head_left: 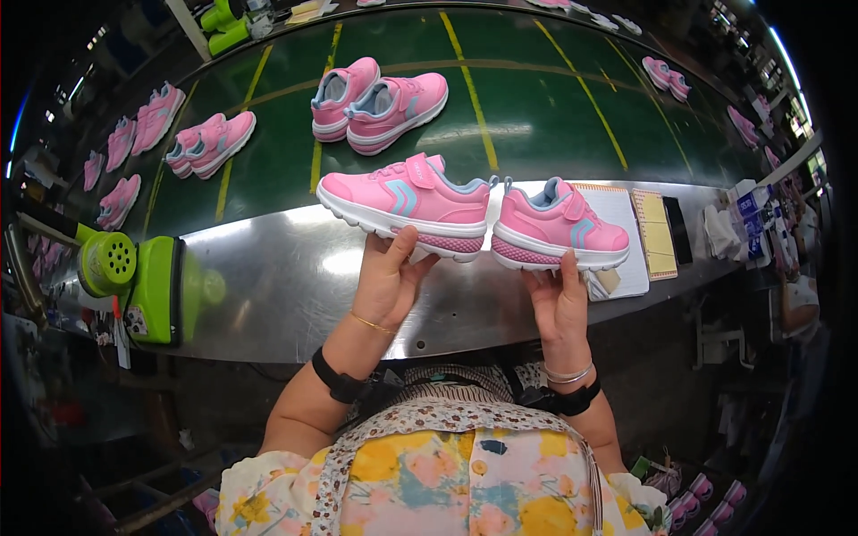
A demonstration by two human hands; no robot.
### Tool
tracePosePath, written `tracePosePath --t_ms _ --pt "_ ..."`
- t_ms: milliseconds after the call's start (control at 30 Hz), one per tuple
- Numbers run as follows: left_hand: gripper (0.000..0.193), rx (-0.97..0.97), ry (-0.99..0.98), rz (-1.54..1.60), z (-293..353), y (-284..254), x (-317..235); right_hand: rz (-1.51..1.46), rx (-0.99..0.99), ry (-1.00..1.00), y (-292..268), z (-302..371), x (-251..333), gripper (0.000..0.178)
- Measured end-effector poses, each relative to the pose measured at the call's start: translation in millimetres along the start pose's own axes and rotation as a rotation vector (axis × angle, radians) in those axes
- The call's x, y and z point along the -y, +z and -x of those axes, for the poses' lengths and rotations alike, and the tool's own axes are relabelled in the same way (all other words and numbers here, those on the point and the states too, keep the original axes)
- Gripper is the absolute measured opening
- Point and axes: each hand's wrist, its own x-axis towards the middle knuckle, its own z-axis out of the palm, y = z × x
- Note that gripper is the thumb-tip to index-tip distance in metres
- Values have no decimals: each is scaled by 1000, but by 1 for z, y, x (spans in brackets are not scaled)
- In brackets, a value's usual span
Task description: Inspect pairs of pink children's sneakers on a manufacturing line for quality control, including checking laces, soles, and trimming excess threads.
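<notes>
Two pink sneakers with white soles and light-blue stripes are held up side by side above the metal table edge, heels facing each other. My left hand (391, 277) grips the left sneaker (438, 204) from below, thumb against its sole and toe pointing left. The right sneaker (552, 217) rests in my right hand (561, 299), the thumb on its sole and the toe pointing right. Fingers of both hands are partly hidden beneath the shoes. The heels are close together, with a narrow gap between them.
Beyond the metal table (295, 295) runs a green conveyor belt (527, 116) with yellow lines, carrying a sneaker pair (380, 107) and several more pairs. A green device (159, 286) stands at the left. Right of my hands lie papers (626, 268), a yellow notepad (657, 237) and a black object (677, 230).
</notes>
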Motion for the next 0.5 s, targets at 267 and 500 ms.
tracePosePath --t_ms 267,500 --pt "52 19 5 10 3 -2 -4 -11 3 6 5 2 -7 44" --pt "53 34 -5 11 4 -6 -6 -9 30 6 6 4 -13 42"
